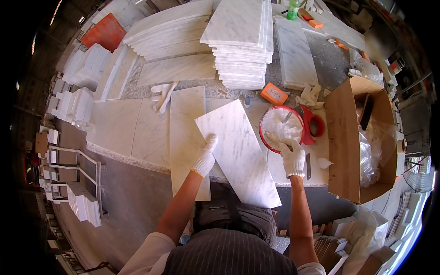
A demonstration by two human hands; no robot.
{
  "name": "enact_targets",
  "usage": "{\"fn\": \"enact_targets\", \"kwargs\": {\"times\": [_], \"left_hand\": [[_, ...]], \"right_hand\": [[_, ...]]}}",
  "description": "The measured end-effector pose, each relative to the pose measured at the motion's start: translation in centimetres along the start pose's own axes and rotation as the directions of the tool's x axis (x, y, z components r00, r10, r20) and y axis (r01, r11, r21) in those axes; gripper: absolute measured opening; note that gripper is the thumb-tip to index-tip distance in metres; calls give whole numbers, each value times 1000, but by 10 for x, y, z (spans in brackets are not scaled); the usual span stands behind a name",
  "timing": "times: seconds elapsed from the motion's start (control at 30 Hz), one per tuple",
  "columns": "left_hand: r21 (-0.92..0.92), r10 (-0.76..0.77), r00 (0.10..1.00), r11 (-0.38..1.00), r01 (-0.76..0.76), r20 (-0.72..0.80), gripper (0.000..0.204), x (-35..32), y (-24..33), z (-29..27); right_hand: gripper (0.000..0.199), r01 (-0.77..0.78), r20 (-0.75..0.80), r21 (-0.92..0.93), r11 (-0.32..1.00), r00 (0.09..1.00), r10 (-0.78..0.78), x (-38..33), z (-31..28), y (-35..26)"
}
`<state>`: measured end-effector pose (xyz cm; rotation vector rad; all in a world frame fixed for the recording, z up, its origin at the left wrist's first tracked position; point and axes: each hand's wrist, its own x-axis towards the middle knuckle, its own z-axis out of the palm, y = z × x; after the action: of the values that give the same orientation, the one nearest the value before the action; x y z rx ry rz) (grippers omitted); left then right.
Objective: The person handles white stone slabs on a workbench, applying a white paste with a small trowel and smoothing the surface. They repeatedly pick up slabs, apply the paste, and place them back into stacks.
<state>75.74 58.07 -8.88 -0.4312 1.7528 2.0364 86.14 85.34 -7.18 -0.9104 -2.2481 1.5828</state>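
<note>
My left hand (206, 156), in a white knit glove, grips the left edge of a grey-veined white marble slab (240, 153). The slab is held at a slant across another long marble piece (188, 114), its near end reaching past the bench edge. A red-rimmed tub (260, 129) of white material stands to the right, with a small grey piece showing in it. Over the tub's near rim reaches my gloved right hand (292, 158), fingers stretched and apart; I see nothing held. A thin grey metal strip (308, 166) lies beside that hand.
Stacked marble slabs (238, 27) rise behind the work area. A loose white glove (162, 96) lies left, an orange box (274, 94) behind the tub, and a red tape dispenser (313, 124) beside it. At right stands an open cardboard box (341, 142) with clear plastic inside.
</note>
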Motion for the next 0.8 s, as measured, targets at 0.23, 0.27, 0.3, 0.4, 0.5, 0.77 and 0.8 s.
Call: {"fn": "enact_targets", "kwargs": {"times": [0.23,0.27,0.3,0.4,0.5,0.77,0.8], "left_hand": [[-31,-53,998,998,53,19,52,8,-8,-11],[-21,-67,997,998,67,28,52,7,-6,-11],[16,-49,999,999,49,16,52,5,-4,-9],[116,-21,1000,993,22,-12,51,6,-4,-8],[156,-12,1000,988,15,-20,52,13,-14,-16],[-22,35,999,999,-35,-15,57,36,-48,-28],[-18,24,1000,1000,-24,-9,57,36,-48,-27]], "right_hand": [[18,-206,98,250,946,978,187,3,-8,-19],[18,-223,106,277,935,974,200,6,-9,-22],[18,-240,119,305,922,970,214,7,-9,-29],[18,-203,148,430,880,977,153,13,-6,-60],[19,-179,175,449,876,978,110,22,2,-90],[22,-69,171,402,913,985,-1,36,25,-121],[22,-55,167,403,914,986,-14,37,26,-120]]}}
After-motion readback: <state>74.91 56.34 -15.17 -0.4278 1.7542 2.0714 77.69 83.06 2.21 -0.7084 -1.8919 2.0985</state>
